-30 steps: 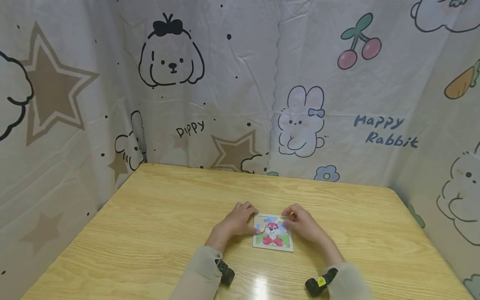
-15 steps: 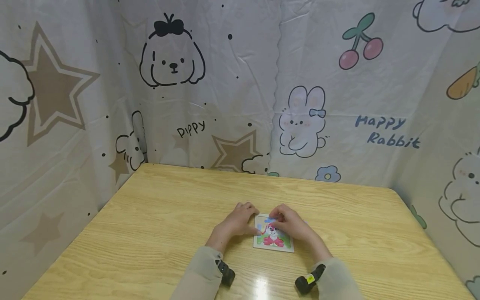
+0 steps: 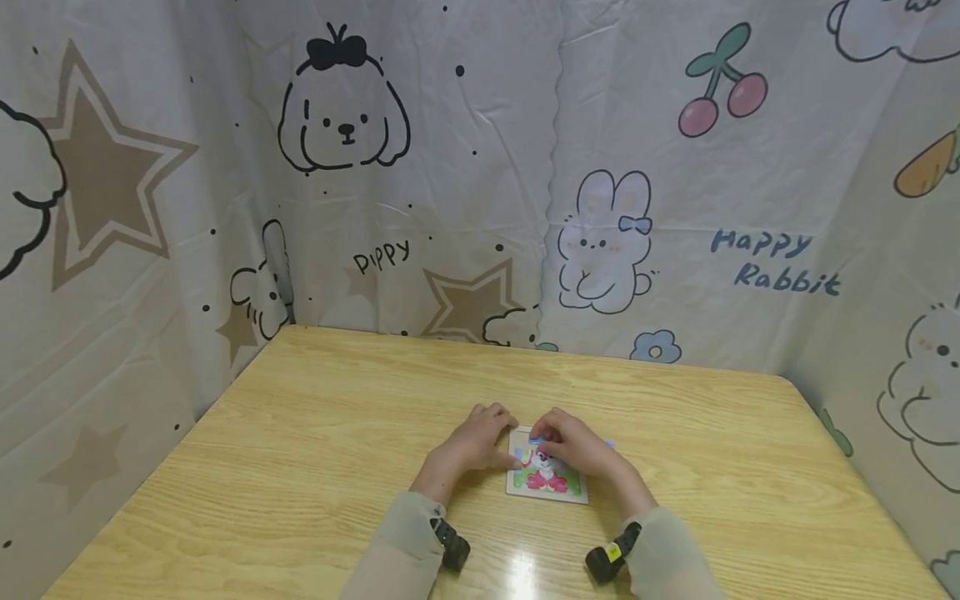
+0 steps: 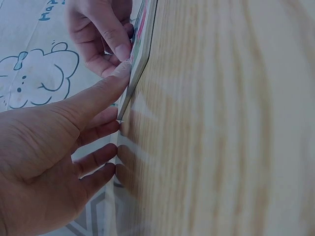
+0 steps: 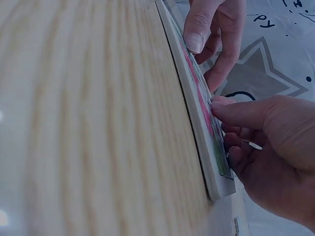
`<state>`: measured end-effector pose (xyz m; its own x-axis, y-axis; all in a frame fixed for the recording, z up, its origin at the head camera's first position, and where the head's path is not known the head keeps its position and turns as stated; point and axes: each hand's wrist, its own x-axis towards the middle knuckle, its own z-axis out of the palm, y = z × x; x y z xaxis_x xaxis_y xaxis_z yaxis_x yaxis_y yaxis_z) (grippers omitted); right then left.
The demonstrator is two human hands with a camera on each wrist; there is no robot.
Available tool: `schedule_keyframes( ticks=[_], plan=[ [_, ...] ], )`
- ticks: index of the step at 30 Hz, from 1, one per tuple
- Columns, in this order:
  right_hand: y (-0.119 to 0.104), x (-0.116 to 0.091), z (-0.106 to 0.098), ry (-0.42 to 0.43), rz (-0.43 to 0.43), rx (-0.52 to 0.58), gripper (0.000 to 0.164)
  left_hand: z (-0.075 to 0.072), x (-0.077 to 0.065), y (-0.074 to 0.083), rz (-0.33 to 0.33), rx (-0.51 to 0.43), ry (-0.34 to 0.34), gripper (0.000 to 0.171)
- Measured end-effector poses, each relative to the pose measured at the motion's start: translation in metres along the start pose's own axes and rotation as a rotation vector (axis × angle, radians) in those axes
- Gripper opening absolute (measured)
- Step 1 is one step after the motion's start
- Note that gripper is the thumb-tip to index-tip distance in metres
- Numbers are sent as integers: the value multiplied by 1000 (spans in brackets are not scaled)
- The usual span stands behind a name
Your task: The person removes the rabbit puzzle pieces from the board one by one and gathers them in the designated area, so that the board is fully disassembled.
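Note:
A small square jigsaw puzzle [image 3: 547, 483] lies on the table, showing a red and white cartoon puppy in a pale frame. My left hand [image 3: 474, 443] steadies its left side, thumb [image 4: 120, 71] pressing on the picture and fingers reaching around the upper left corner. Over the puzzle's upper part, my right hand [image 3: 576, 443] pinches what looks like a puzzle piece with a blue edge [image 3: 536, 440]; the fingers hide most of it. A beige patch [image 3: 524, 437] shows at the upper left of the frame. The right wrist view has the right thumb [image 5: 224, 108] against the picture surface.
A bit of blue [image 3: 609, 443] shows just beyond my right hand, perhaps a loose piece; its shape is hidden. The wooden table [image 3: 337, 417] extends all around, with printed curtains [image 3: 450, 183] behind it and at both sides. Each wrist wears a black camera [image 3: 606, 563].
My right hand has moved left, from the puzzle's upper right corner to its upper middle. The blue bit behind it has come into view. My left hand and the puzzle stay in place.

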<state>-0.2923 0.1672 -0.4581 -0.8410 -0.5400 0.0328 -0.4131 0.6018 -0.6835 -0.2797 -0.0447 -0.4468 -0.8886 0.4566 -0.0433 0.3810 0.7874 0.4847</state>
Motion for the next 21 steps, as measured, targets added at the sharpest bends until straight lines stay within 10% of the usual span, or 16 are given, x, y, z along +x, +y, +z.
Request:
schedule_keyframes(
  ticks=[21],
  plan=[
    [-7,1,2,58,-3,-120,9,1,2,-1,0,5,9,60]
  ],
)
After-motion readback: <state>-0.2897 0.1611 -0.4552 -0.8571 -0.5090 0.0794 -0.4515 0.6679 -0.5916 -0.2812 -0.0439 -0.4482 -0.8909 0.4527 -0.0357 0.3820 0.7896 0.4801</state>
